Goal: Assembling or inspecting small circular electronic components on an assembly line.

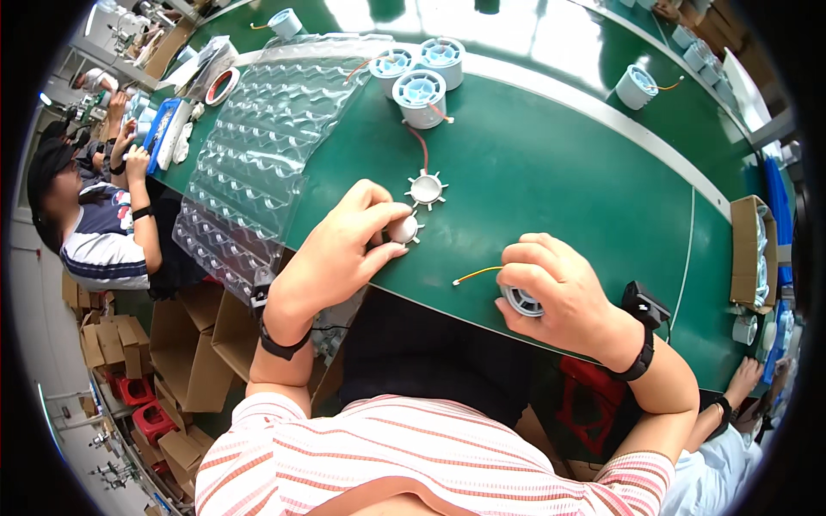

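Between thumb and fingers, my left hand (344,245) pinches a small white fan rotor (404,229) with short blades, close above the green table. Just beyond it lies a similar white fan rotor (425,190) with blades all round; a red wire (421,146) runs from near it toward the cylinders behind. My right hand (555,292) is closed around a round grey fan housing (521,301) with a slotted end, near the table's front edge. From that housing a thin yellow and red wire (477,274) with a white plug sticks out to the left.
Three light-blue cylindrical fan housings (420,99) stand together at the back. Another housing (637,87) stands far right. A clear plastic blister tray (258,129) covers the table's left side. Co-workers sit at left (103,215) and lower right (723,447). A cardboard box (751,254) stands right.
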`<act>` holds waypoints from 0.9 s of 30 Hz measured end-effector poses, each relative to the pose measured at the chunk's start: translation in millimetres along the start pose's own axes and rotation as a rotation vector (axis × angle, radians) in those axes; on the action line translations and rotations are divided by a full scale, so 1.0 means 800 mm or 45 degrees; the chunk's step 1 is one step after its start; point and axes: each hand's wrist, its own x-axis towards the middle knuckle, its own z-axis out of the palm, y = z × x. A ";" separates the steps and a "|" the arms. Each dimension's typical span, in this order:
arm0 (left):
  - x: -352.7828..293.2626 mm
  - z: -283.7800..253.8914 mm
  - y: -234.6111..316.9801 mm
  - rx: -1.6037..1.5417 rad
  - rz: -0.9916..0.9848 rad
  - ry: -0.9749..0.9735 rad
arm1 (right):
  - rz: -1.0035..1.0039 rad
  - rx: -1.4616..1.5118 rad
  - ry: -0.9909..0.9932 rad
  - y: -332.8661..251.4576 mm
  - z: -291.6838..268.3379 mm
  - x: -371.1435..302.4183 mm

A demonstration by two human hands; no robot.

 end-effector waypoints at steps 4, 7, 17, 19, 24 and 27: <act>-0.007 -0.005 0.007 -0.008 -0.010 -0.034 | 0.000 0.041 0.038 0.003 0.013 -0.003; -0.006 0.001 0.005 -0.107 -0.025 -0.052 | 0.025 0.037 0.046 -0.003 0.008 -0.005; -0.004 0.014 0.004 -0.238 -0.098 0.056 | -0.013 0.052 0.017 -0.003 -0.006 0.000; -0.004 0.014 0.005 -0.242 -0.114 0.059 | -0.037 0.072 0.014 -0.004 -0.007 0.001; -0.009 0.022 -0.009 -0.551 -0.206 0.110 | -0.080 -0.020 0.062 -0.007 -0.018 0.001; -0.011 0.017 0.009 -0.784 -0.256 0.195 | -0.115 -0.089 0.152 -0.012 -0.023 0.004</act>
